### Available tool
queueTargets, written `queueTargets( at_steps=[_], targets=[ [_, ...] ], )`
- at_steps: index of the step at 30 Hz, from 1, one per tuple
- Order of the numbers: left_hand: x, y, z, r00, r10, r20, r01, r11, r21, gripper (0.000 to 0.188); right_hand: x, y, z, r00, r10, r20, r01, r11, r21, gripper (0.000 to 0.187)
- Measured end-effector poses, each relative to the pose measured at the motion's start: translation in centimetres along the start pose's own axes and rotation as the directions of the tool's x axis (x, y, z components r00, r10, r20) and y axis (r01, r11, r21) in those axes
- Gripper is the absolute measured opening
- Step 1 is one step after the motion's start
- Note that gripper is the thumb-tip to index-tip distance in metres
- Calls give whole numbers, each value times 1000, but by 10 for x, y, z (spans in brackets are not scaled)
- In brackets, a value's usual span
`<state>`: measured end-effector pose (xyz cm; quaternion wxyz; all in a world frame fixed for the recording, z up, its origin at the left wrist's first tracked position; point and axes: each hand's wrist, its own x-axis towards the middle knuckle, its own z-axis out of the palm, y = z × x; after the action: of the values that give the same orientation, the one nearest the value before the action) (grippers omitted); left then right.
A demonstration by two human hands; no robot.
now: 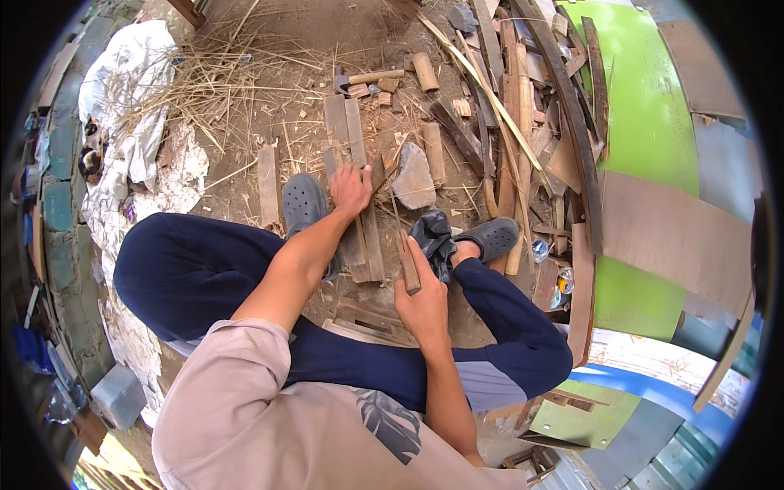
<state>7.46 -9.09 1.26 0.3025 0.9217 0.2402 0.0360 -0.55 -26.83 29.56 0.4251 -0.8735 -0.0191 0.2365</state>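
I sit on the ground with my knees bent, in dark blue trousers and grey clogs. My left hand (349,188) presses down on a long wooden plank (364,233) lying between my feet. My right hand (422,302) grips a short narrow piece of wood (407,260), held upright near my right foot. A flat grey stone (413,180) lies just beyond the plank. A dark crumpled cloth (433,237) sits beside my right clog (490,238).
A hammer (359,79) lies on the dirt further out. Scrap planks and sticks (523,106) are piled at the right, next to a green panel (645,114) and brown boards (674,237). Dry straw (212,90) and white sheeting (131,106) lie at the left.
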Motion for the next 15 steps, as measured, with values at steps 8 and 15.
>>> queueTargets(
  at_steps=[8, 15],
  targets=[
    [4, 2, 15, 1000, 18, 10, -18, 999, 36, 46, 117, -8, 29, 961, 249, 122, -236, 965, -110, 68],
    [4, 0, 11, 998, -27, 54, 23, 997, 76, 46, 61, -21, -3, 977, 151, 152, -153, 988, -1, 83]
  ],
)
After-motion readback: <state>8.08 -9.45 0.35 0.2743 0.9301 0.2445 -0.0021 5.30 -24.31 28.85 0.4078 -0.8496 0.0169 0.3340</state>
